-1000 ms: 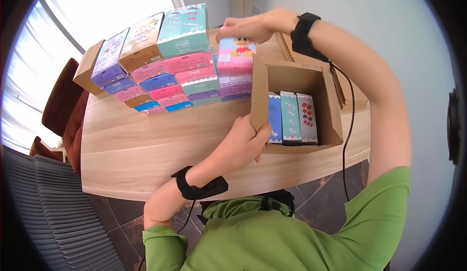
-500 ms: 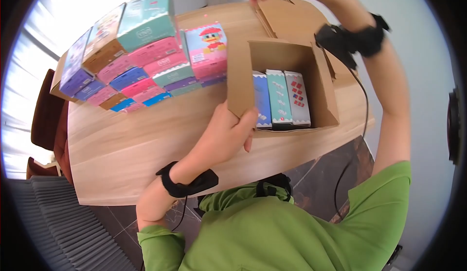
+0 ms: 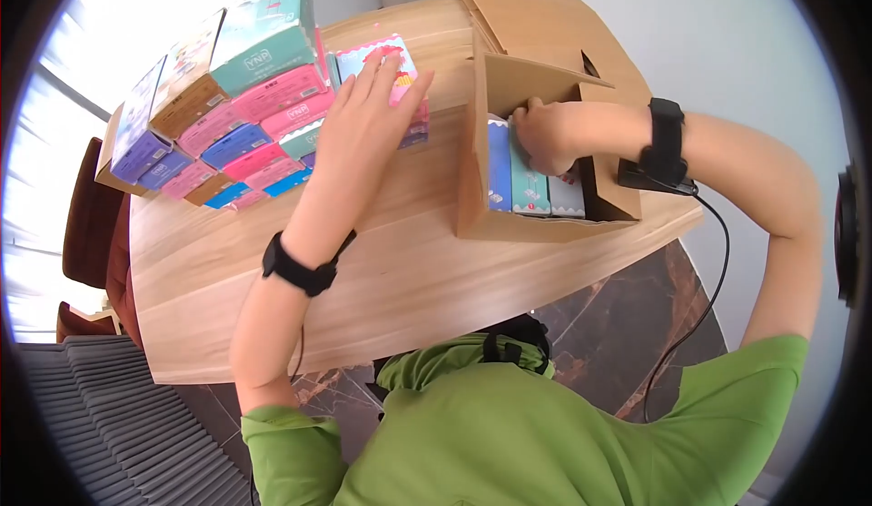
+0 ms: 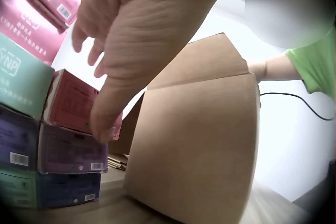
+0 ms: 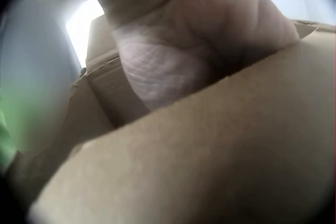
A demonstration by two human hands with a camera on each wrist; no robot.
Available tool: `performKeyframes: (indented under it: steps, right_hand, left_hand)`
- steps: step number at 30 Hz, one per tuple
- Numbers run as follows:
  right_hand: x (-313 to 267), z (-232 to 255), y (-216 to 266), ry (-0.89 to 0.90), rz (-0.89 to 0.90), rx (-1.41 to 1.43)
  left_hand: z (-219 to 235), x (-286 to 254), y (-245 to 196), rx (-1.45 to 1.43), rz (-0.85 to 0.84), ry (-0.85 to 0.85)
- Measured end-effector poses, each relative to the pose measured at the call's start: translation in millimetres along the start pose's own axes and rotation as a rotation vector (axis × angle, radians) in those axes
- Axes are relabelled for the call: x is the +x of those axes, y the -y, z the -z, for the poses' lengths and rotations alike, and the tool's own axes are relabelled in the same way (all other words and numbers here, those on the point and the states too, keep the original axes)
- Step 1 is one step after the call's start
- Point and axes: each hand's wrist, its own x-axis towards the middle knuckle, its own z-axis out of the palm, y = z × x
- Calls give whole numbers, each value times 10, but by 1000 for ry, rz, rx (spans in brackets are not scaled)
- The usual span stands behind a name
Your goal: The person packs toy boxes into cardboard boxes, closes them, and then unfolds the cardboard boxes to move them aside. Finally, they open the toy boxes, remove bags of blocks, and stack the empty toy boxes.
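Observation:
My left hand (image 3: pixel 361 124) stretches over the stacked boxes at the left, fingers extended across a pink and light-blue box (image 3: pixel 404 54) with a cartoon figure on its top. In the left wrist view, that hand's thumb overlaps the pink box (image 4: pixel 73 103). My right hand (image 3: pixel 545 135) reaches down into an open cardboard carton (image 3: pixel 545 230), over a teal box (image 3: pixel 530 193) standing between a blue box (image 3: pixel 500 165) and a grey-white box (image 3: pixel 568 199). The carton wall (image 5: pixel 210 155) hides its fingertips in the right wrist view; I cannot tell whether they grip a box.
Rows of colourful boxes (image 3: pixel 277 93) are piled on the wooden table (image 3: pixel 363 279) at the left. Flattened cardboard (image 3: pixel 554 29) lies behind the carton. A reddish-brown chair (image 3: pixel 86 215) stands beyond the left table edge. A black cable (image 3: pixel 708 302) hangs from the right wrist.
My right hand, which earlier held the cartoon box at the stack and then was raised above the table, is now inside the carton. My left hand let go of the carton flap and moved over the stack.

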Motion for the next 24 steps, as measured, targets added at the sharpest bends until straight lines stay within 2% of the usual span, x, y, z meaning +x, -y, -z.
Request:
performKeyframes:
  steps: [2,3,6,7,10,13,15,16,17,19,21,22,23,24]
  right_hand:
    - [36,27,-20,70,-27,-25]
    - [52,54,-74,61,13,93]
    - [85,142,-227,188,119,69]
    - [94,101,-245,175,151,64]
    - [23,-20,-201,198,28,-9]
    - [4,-80,-192,228,-78,32]
    - [-168,-345,-70,-89,-216,123]
    - [-162,-378,-56,-104,-247,170]
    - [-155,-410,-41,-121,-278,216]
    - [97,-251,-205,121,-255,306]
    - [182,-257,-306,72,-88,35]
    - [153,-225,-289,47,-4,-100]
    - [26,-175,-277,-87,-95,64]
    - [40,-206,-309,-143,-48,78]
  left_hand:
    - [-230,-3,25,38,32,-1]
    - [-296,18,22,40,48,-17]
    - [-365,3,25,69,67,-1]
    - [-360,4,9,80,71,14]
    - [-334,33,9,24,108,87]
    - [-326,44,22,2,125,90]
    - [-282,31,31,15,119,75]
    - [-253,31,10,17,114,68]
    - [-218,45,-31,-97,130,-15]
    - [-51,143,-169,-329,164,-181]
    - [335,256,-380,-655,257,-121]
    - [563,314,-458,-817,303,-87]
    - [799,397,-496,-827,316,66]
    - [1029,489,-526,-834,329,217]
